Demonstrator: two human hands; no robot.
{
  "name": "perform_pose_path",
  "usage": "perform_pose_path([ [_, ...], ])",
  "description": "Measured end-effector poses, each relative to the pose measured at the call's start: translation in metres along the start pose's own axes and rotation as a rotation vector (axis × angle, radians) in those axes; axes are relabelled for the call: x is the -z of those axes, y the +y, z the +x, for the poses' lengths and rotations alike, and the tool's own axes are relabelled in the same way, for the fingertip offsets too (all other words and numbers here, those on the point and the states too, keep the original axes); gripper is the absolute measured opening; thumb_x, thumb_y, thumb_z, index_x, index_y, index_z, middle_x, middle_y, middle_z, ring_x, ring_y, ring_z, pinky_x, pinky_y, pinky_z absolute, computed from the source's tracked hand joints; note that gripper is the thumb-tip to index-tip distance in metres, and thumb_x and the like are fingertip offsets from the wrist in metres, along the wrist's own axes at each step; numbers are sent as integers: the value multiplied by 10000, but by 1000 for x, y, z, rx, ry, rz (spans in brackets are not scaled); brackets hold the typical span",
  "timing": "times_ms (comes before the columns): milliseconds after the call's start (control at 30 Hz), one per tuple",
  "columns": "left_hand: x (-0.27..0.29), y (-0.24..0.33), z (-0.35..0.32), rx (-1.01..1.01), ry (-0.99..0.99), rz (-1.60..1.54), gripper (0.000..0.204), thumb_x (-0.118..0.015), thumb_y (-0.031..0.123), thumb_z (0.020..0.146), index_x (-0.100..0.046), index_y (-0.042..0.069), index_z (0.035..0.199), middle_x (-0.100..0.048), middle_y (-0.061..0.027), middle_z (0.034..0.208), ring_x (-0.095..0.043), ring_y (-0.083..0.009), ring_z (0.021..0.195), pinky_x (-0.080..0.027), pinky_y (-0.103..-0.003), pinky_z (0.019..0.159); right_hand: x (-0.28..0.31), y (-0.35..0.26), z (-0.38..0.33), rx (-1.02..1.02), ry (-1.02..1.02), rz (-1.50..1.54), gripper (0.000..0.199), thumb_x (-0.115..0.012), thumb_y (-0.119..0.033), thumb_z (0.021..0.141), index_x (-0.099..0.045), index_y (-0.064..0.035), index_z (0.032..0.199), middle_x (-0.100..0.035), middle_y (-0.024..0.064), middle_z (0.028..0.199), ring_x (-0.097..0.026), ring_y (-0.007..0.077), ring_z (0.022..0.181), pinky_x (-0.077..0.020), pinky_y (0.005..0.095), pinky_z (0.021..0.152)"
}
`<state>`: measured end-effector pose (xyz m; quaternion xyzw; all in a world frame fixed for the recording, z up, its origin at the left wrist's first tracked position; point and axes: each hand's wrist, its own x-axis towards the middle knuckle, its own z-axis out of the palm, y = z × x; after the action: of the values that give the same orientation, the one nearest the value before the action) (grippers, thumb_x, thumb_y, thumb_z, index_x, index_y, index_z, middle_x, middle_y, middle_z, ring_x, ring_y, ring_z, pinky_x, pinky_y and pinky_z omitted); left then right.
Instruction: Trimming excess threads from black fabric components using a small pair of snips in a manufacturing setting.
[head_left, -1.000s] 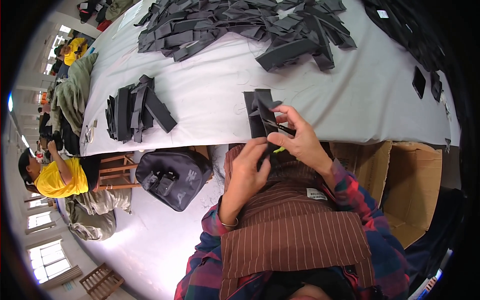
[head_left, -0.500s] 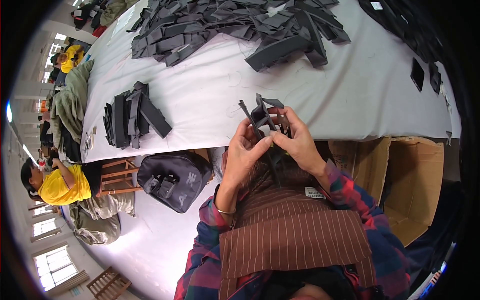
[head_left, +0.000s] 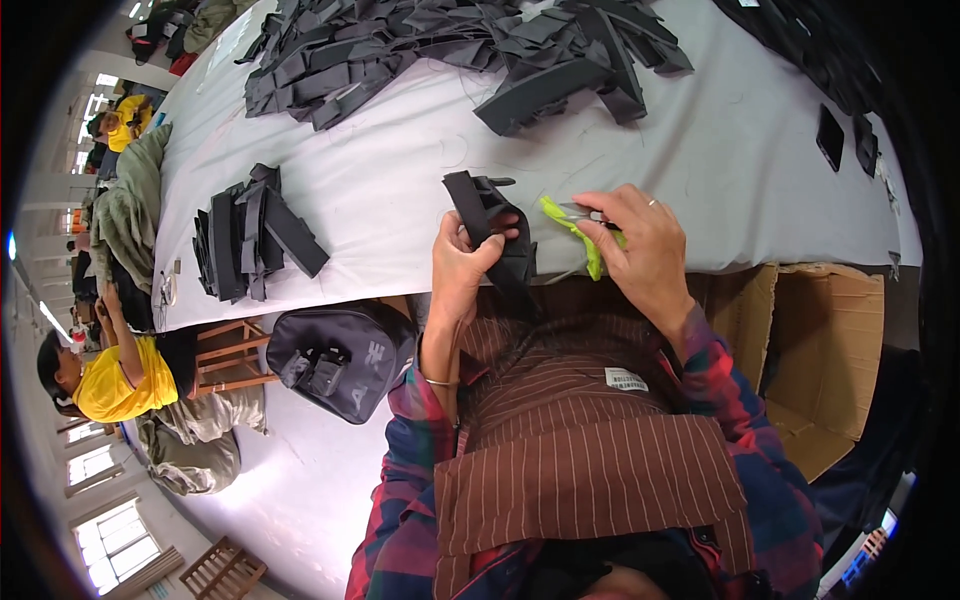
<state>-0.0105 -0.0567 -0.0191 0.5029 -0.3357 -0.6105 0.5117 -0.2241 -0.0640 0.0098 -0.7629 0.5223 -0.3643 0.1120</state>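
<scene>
Head view: left hand (head_left: 460,268) curls its fingers closed on a dark fabric piece (head_left: 472,205) over the bench (head_left: 395,215) edge; right hand (head_left: 645,245) pinches a slim tool (head_left: 574,209) with a yellow-green strip (head_left: 558,222). Fabric seems light, pliable, firmer along its flat band: likely best grip.

The right fingers (head_left: 604,207) have drawn away from the dark fabric strip (head_left: 469,208), which the left fingers (head_left: 488,253) alone now hold.

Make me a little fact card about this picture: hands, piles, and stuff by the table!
Left hand: holds a dark fabric piece
Right hand: pinches a small tool, kind unclear; a yellow-green strip beside it
Big dark pile: far side of the white-covered table
Small dark pile: left side
Below table edge: black bag left, open cardboard box right
</scene>
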Motion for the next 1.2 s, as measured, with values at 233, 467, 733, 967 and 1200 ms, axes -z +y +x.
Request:
perform_pose_path([
  [233,-2,2,0,-25,-94,44,428,-553,-39,790,-452,-54,1206,-632,-167,1117,-613,-203,1030,-467,-322,945,-25,-1,-11,75,-213,33,130,-699,-211,807,-676,-110,884,-617,36,748,-585,253,722,-425,382,630],
  [467,-1,2,-1,-18,-109,46,425,-542,-33,790,-450,-58,1204,-623,-173,1136,-610,-207,1044,-463,-329,960,-33,-2,-9,142,-234,4,106,-695,-213,799,-656,-119,828,-614,25,750,-566,249,693,-411,386,624],
  [733,2,7,-1,30,-114,-5,423,-529,-45,785,-454,-60,1201,-622,-174,1141,-611,-212,1051,-460,-332,968,-33,-2,-11,184,-187,-49,88,-703,-190,785,-647,-124,801,-593,16,733,-543,241,681,-380,373,626],
  [967,5,14,-2,70,-121,-42,437,-525,-48,773,-458,-54,1205,-612,-181,1160,-603,-228,1077,-441,-347,994,-37,-15,-4,168,-187,-28,111,-687,-174,797,-629,-106,862,-592,27,769,-556,248,697,-403,380,624],
  [1200,3,13,-5,74,-87,-19,441,-532,-41,775,-459,-51,1211,-611,-176,1164,-599,-218,1077,-455,-345,975,-50,-23,-2,210,-249,-80,131,-677,-172,799,-593,-93,862,-592,38,747,-574,247,690,-415,389,601],
])
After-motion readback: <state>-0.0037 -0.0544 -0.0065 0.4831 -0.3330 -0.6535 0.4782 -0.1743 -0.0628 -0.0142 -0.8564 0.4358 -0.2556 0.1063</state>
